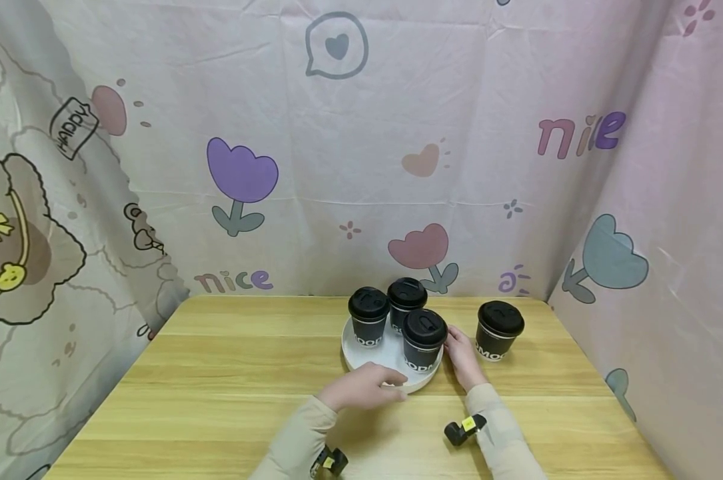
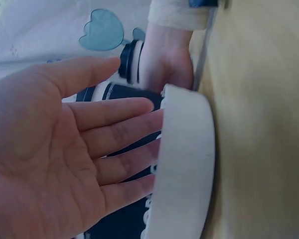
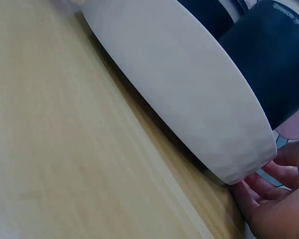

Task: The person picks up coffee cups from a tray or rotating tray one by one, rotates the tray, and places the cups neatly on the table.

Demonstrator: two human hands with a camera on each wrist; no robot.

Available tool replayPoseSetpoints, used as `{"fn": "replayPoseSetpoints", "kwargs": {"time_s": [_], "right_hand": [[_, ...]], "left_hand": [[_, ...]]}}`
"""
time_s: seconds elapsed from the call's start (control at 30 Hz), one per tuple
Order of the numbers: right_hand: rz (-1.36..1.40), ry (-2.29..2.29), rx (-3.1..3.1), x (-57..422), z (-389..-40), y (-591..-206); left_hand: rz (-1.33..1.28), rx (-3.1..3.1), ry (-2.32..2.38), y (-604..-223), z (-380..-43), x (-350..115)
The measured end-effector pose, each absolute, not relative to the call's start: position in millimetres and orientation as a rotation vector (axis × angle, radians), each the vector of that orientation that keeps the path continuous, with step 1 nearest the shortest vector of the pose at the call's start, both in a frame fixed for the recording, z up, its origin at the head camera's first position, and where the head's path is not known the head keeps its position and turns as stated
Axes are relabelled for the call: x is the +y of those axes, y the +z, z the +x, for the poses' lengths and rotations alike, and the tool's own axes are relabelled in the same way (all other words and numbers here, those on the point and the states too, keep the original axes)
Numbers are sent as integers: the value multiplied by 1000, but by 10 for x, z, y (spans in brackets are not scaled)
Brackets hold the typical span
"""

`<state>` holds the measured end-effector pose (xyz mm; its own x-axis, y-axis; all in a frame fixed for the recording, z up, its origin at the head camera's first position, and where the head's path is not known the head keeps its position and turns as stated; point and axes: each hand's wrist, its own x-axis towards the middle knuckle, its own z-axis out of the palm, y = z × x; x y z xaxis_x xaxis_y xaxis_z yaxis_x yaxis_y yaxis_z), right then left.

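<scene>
A round white tray (image 1: 362,359) with a raised rim stands on the table, bearing three black paper coffee cups with lids: a left cup (image 1: 368,317), a rear cup (image 1: 406,300) and a front right cup (image 1: 424,340). My left hand (image 1: 367,387) hovers at the tray's near left edge, fingers straight and spread apart from the thumb, palm bare in the left wrist view. At the tray's right side, my right hand (image 1: 464,357) grips the edge; in the right wrist view its curled fingers (image 3: 259,186) meet the tray wall (image 3: 184,89) low down.
Another lidded black cup (image 1: 499,330) stands on the wooden table (image 1: 229,373), just right of my right hand. Printed cloth (image 1: 337,167) hangs behind the table's far edge and along both sides. Each sleeve carries a small black wrist device (image 1: 464,430).
</scene>
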<state>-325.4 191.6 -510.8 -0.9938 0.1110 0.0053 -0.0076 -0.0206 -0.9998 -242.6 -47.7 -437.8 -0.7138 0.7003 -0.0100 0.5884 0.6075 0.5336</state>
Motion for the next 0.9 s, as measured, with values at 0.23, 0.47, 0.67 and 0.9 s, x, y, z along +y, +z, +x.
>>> {"fn": "replayPoseSetpoints", "kwargs": {"time_s": [0.23,0.47,0.67,0.9], "right_hand": [[-135,2198,-2144,1887,-3259,-5092],[-102,2186,-2159,1874,-3264,-5082],[-115,2191,-2157,1884,-3264,-5095],[-134,2187,-2174,1894,-3259,-5094]], "left_hand": [[1026,2631,740,-4311,-2488,-638],[1019,2612,755,-4315,-2540,-709],[1045,2597,801,-4274,-2539,-726],[1002,2553,1008,-4043,-2510,-844]]}}
